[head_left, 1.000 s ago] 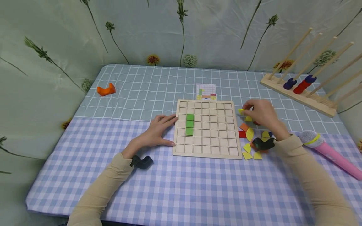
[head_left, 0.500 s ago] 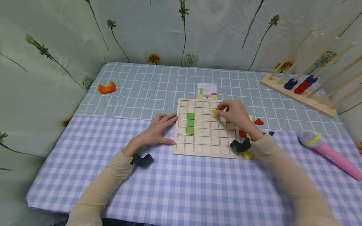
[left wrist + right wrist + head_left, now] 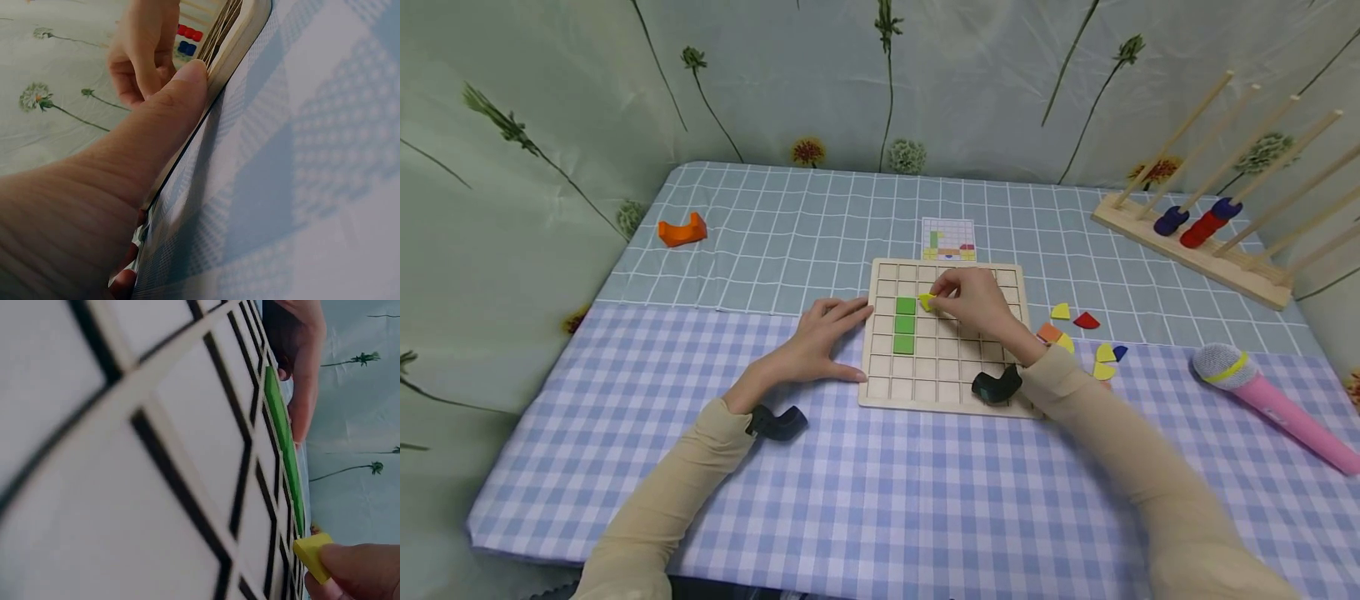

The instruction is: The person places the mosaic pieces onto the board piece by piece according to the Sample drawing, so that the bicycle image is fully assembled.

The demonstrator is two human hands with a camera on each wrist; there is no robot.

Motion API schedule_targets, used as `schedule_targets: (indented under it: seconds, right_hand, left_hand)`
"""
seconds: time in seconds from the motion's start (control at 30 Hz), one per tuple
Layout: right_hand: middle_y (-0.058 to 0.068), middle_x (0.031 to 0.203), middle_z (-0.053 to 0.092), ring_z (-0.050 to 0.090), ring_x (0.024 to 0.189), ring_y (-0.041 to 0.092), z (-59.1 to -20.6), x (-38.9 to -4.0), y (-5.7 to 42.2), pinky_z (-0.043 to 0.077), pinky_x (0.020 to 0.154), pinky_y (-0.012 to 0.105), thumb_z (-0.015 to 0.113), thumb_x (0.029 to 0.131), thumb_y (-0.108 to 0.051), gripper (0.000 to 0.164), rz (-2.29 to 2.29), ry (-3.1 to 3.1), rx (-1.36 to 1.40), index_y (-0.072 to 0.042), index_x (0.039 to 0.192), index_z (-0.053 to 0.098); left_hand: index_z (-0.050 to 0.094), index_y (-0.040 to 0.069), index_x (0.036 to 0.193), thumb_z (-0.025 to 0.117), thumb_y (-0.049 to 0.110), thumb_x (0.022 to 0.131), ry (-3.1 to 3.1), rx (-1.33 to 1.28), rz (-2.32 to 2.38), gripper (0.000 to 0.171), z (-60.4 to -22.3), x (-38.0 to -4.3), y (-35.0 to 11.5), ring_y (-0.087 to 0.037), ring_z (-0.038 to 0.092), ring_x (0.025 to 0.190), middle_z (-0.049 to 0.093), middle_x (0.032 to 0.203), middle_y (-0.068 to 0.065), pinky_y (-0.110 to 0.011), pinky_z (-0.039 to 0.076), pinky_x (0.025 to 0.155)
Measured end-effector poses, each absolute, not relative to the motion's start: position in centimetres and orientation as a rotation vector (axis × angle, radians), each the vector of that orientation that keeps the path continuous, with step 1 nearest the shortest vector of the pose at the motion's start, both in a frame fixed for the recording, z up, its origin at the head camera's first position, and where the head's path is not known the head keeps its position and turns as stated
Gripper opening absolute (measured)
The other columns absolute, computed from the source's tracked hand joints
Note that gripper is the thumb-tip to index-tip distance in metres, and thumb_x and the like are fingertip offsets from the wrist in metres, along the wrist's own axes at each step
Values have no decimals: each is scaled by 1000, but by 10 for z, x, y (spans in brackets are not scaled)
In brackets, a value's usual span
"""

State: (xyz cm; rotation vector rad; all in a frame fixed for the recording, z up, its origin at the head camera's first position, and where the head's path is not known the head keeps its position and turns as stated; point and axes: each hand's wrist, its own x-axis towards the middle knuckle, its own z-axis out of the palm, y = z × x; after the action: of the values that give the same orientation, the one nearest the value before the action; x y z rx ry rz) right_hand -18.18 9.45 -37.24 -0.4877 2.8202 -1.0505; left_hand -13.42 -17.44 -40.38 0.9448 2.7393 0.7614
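A wooden grid board [image 3: 880, 393] lies flat, with green square tiles [image 3: 905, 325] in one column near its left side. My right hand [image 3: 977, 302] pinches a small yellow tile [image 3: 927, 302] between thumb and fingertips, just right of the top green tile. In the right wrist view the yellow tile [image 3: 314, 555] is tilted, close over the grid. My left hand [image 3: 820, 346] rests at the board's left edge, fingers spread and fairly straight. The left wrist view shows the left thumb [image 3: 169, 103] against the board's side. Behind the board lies a printed pattern card [image 3: 948, 237].
Loose yellow, red, orange and blue pieces [image 3: 1086, 320] lie right of the board. A pink microphone [image 3: 1277, 412] is farther right. A wooden peg rack [image 3: 1195, 250] with coloured beads stands at the back right, and an orange curved block [image 3: 682, 230] at the back left.
My right hand has carried the yellow tile from the loose pieces leftward across the board to beside the top green tile. The left hand has stayed at the board's edge.
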Motion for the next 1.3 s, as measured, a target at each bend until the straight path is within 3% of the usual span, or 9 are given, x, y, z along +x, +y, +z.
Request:
schedule_targets:
  seconds: [0.2,0.47,0.77,1.3]
  right_hand:
    - [12,85,71,63,76,22,-375,-181,91,42,67,27,65,83,-15,16,-1039,2836,-465,-6,95,70]
    - [10,89,69,63,83,23,-374,-175,88,46,73,35,68,83,-22,18,-880,2906,-487,-5,90,72]
    - [10,75,70,57,66,17,-375,-173,86,40,63,24,62,83,-10,14,-978,2906,-533,-3,86,73]
    - [13,84,72,58,67,20,-362,-159,112,41,64,26,58,85,-7,18,-878,2895,-598,-1,93,72]
  left_hand:
    - [29,11,148,79,43,70,2740,943,757,98,-405,-135,-174,-34,21,135,25,156,-9,-55,22,104]
    - [30,10,148,80,43,69,2741,946,770,98,-403,-134,-174,-34,22,135,26,155,-9,-56,22,103]
    - [30,10,148,79,43,70,2737,951,761,98,-403,-134,-175,-34,21,135,25,155,-10,-55,22,102]
    - [29,11,148,79,43,69,2748,945,734,99,-404,-135,-174,-33,21,135,26,156,-9,-55,22,103]
